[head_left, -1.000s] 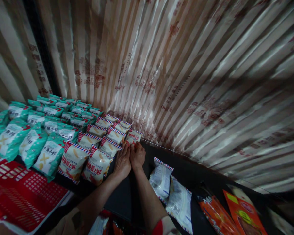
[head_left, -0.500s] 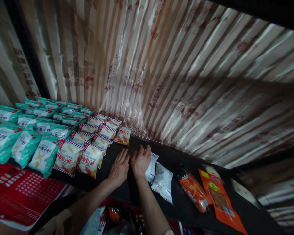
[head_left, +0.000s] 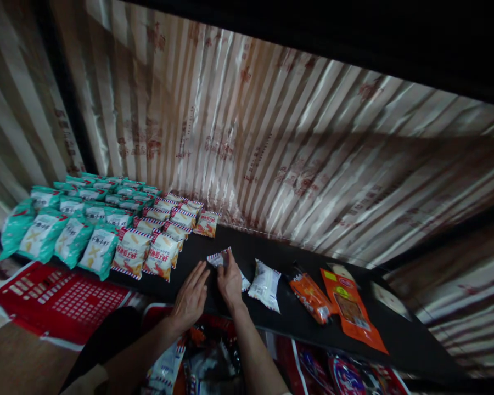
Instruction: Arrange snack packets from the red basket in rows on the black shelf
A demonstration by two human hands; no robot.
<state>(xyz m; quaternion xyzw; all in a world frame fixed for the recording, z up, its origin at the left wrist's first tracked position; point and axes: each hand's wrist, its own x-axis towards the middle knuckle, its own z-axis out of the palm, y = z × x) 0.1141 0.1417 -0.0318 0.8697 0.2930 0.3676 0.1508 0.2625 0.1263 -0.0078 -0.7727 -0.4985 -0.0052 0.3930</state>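
Note:
My right hand (head_left: 229,282) is closed on a small snack bag (head_left: 218,258) with a red-and-blue striped edge, low over the black shelf (head_left: 206,252); the hand covers much of the bag. Beside it, my left hand (head_left: 191,293) holds nothing, its fingers stretched out over the shelf's front part. To the left of that hand stand rows of cream snack bags (head_left: 160,255) with the same striped edges. A silvery-white snack bag (head_left: 265,285) lies just right of my right hand.
Teal snack bags (head_left: 99,252) fill the shelf's left end. Orange packets (head_left: 310,296) lie at the right. Below the front edge are a red basket (head_left: 61,299) and more packaged snacks (head_left: 346,376). Striped sheeting (head_left: 239,137) hangs behind, with a dark beam (head_left: 395,49) above.
My right hand has taken hold of a striped-edge snack bag and drawn it left, close to my left hand. The view has shifted, showing more of the baskets below.

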